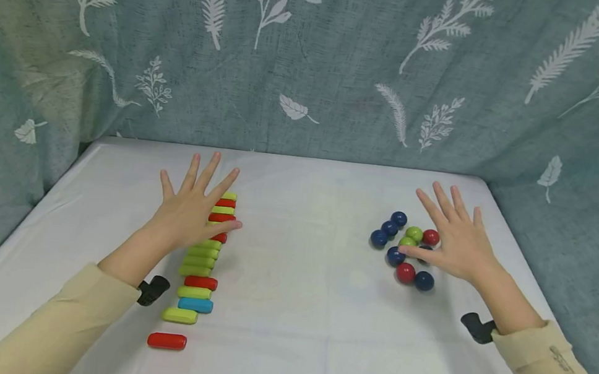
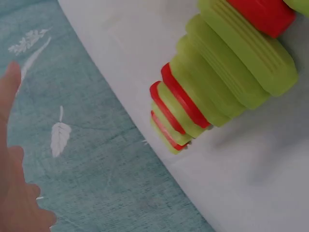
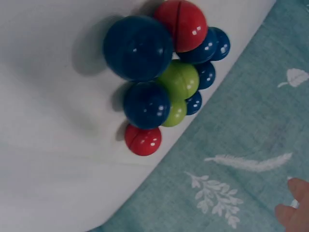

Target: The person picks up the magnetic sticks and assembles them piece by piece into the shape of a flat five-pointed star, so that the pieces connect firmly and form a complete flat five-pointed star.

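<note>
My left hand is spread wide, palm down, over a column of short plastic rods and holds nothing. The rods are mostly green, like the green rod, with some red, such as the red rod, and one blue rod. Fingers and wrist hide part of the column. On the other side my right hand is likewise spread and holds nothing. Its thumb crosses above a cluster of balls: several dark blue balls, red balls and green balls. Part of one blue ball lies behind the thumb.
A white cloth covers the table. Behind and along both sides hangs a blue-green curtain printed with white leaves. Black wrist straps show at both cuffs. Bare cloth separates the rods from the balls.
</note>
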`<state>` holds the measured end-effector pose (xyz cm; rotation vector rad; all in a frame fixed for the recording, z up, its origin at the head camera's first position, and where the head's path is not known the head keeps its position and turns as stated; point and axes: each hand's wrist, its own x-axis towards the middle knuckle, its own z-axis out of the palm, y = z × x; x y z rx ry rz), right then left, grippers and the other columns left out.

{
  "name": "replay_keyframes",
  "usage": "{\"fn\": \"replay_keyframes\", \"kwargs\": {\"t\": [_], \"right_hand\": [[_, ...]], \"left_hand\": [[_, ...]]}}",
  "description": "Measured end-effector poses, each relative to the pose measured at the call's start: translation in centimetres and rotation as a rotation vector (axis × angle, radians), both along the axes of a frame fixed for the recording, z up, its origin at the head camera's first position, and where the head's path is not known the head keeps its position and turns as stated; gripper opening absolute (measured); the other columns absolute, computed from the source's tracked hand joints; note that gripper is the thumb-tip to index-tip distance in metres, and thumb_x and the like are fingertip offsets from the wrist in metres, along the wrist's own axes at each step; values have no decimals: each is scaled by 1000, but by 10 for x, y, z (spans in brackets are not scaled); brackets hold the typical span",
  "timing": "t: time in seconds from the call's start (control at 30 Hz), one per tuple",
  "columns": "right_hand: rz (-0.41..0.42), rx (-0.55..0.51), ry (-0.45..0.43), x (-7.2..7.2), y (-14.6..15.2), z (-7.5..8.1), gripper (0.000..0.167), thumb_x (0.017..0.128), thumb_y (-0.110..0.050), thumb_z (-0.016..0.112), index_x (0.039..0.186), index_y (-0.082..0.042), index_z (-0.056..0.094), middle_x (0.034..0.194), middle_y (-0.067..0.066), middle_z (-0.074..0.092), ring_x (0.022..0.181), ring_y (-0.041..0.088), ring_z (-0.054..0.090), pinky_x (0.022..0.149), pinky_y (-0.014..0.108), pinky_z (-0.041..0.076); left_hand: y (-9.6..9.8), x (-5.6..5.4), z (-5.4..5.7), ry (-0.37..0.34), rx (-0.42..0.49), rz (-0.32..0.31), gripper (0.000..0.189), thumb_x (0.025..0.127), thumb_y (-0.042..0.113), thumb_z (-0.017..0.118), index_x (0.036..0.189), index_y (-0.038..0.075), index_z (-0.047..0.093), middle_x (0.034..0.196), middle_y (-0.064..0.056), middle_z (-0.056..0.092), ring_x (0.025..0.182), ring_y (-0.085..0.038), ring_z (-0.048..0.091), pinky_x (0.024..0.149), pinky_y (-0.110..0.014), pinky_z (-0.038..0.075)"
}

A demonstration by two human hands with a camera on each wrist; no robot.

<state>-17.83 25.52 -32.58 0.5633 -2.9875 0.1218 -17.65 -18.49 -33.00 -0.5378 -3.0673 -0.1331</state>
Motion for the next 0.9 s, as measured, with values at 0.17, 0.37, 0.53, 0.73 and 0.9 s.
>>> {"fn": "replay_keyframes", "kwargs": {"t": [0.17,0.37,0.53,0.73,0.9], "right_hand": [[1,-31,-14,-7,4,-3,95,75,-63,59,148,-22,12,152,14,7,138,32,-3,99,68,9],[42,-113,-44,-18,7,-10,90,78,-52,64,147,-15,19,150,17,12,137,36,7,100,63,17],[42,-153,-68,-26,5,-17,85,79,-47,66,144,-11,26,147,20,22,131,41,22,98,60,27],[65,-136,-94,-32,0,-26,75,82,-40,66,140,-6,35,138,24,35,125,42,33,95,57,34],[72,-108,-126,-36,-6,-34,70,81,-40,67,138,-7,40,131,25,43,118,41,41,89,55,39]], "left_hand": [[-3,-10,-4,-6,10,7,84,86,56,49,148,24,2,151,-12,-14,134,-35,-18,89,-73,-13],[-11,-29,-7,-13,15,0,77,90,47,51,148,22,7,152,-12,-7,136,-37,-6,91,-74,-5],[-13,-43,-11,-4,6,-15,72,91,37,53,148,18,14,152,-13,6,135,-39,8,95,-72,9],[-11,-56,-18,-30,-18,-24,64,92,26,54,146,14,20,149,-16,16,132,-41,18,92,-67,26],[-9,-67,-25,-54,-56,-10,57,92,22,55,142,11,32,144,-19,29,122,-42,36,89,-62,35]]}}
